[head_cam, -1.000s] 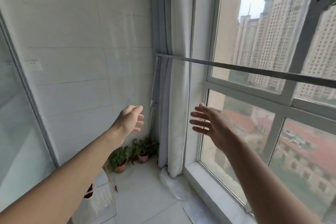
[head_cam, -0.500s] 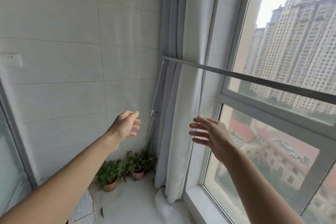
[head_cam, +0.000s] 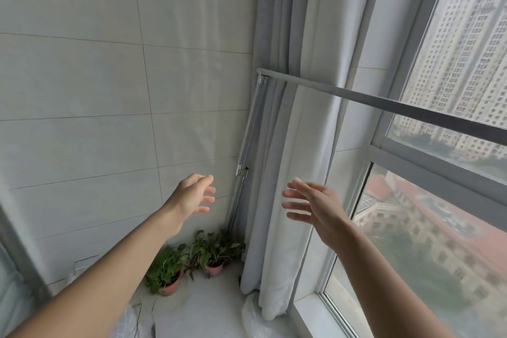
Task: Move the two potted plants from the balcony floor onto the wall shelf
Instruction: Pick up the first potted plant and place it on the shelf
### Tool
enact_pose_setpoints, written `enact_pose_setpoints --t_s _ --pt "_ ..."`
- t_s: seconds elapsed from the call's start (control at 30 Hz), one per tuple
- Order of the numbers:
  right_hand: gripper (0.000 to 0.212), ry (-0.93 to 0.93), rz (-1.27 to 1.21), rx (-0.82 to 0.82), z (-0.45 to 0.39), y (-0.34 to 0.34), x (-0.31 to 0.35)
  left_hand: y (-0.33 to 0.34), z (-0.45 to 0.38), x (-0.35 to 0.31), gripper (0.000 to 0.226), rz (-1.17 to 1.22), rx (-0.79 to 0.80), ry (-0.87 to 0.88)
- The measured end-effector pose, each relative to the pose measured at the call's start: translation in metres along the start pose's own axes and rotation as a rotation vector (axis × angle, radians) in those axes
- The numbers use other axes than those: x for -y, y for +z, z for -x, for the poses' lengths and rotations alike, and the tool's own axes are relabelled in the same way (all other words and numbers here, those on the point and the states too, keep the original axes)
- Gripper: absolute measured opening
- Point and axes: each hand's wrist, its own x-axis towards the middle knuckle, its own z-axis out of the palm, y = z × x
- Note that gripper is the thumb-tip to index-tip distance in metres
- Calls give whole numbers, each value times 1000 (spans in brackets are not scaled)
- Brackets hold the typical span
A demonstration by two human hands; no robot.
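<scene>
Both potted plants, the nearer pot (head_cam: 168, 274) and the farther pot (head_cam: 215, 258), stand on the balcony floor (head_cam: 208, 307) in the corner beside the curtain (head_cam: 288, 173). Neither moved yet; no wall shelf visible, possibly outside view. Left hand (head_cam: 192, 196) and right hand (head_cam: 315, 207) hover well above, fingers spread, holding nothing.

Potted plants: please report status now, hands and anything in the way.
Left hand and right hand open, raised, holding nothing. Both potted plants on the floor in the corner. Curtain hangs beside them; no shelf visible.
</scene>
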Motion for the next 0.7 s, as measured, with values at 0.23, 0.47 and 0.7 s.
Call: enact_pose_setpoints --t_s 0.23,0.47,0.7 --pt "31 9 32 98 -115 10 -10 3 -90 -1 32 -13 -92 -57" --pt "30 33 81 172 -217 17 -33 6 -169 23 27 -8 -173 -133" --pt "30 123 120 221 -286 44 -65 -2 -236 61 21 -12 -185 -231"
